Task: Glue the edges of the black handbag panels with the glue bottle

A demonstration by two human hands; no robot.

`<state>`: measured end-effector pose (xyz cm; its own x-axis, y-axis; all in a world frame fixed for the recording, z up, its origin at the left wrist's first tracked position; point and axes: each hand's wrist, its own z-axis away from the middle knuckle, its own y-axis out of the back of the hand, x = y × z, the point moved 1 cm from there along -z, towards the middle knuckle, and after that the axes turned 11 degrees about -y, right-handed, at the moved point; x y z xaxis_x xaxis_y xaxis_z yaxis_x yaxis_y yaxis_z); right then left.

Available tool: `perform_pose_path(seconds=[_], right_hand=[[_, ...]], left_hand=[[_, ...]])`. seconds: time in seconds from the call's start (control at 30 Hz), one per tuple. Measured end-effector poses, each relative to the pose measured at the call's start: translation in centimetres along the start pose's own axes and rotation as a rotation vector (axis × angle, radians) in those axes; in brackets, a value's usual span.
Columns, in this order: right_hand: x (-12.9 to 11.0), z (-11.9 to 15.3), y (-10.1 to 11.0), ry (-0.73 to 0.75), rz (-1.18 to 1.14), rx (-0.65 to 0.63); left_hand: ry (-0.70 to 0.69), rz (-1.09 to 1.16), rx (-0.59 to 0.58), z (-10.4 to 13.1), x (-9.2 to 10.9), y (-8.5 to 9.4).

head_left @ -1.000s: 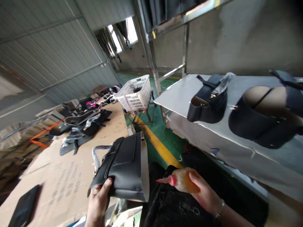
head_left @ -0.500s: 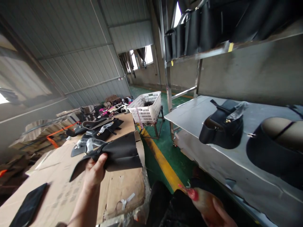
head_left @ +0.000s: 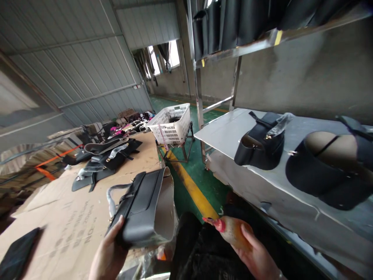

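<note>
My left hand (head_left: 109, 249) grips the near lower edge of a black leather bag (head_left: 144, 206), thumb on its front. The bag is tilted over the cardboard-covered table (head_left: 70, 214), its open side with a pale lining facing right, its wrapped handle toward the left. In my right hand (head_left: 256, 249), low at the right, is a yellowish squeeze bottle (head_left: 236, 231) with a red tip pointing left, apart from the bag. More black bag pieces (head_left: 107, 159) with plastic-wrapped handles lie farther back on the cardboard.
A black phone-like slab (head_left: 19, 251) lies at the left. A white basket (head_left: 171, 126) stands on a frame beyond the table. Black bags (head_left: 262, 144) sit on the right table (head_left: 215, 130), below a shelf of black pieces (head_left: 233, 27).
The bag in my left hand has turned, so its front flap and open side now show. My right hand and the bottle have moved left and up into fuller view. The camera view has shifted.
</note>
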<state>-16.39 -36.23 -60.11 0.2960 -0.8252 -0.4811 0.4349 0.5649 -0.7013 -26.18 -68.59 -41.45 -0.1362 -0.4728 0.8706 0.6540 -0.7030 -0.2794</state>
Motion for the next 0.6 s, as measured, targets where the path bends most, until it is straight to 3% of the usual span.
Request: perform_pose_path(seconds=[0.1, 0.2, 0.47, 0.6], right_hand=[[-0.8, 0.3, -0.7, 0.045, 0.020, 0.039], [-1.8, 0.4, -1.7, 0.117, 0.098, 0.000], [-2.8, -1.3, -3.4, 0.216, 0.291, 0.001], [-3.1, -2.7, -4.1, 0.282, 0.388, -0.006]], left_hand=[[0.049, -0.071, -0.015, 0.2, -1.0, 0.0], [0.025, -0.069, -0.035, -0.1, -2.3, 1.3], [-0.252, -0.029, -0.128, -1.1, -4.3, 4.1], [-0.309, -0.054, -0.175, -1.4, -5.0, 5.2]])
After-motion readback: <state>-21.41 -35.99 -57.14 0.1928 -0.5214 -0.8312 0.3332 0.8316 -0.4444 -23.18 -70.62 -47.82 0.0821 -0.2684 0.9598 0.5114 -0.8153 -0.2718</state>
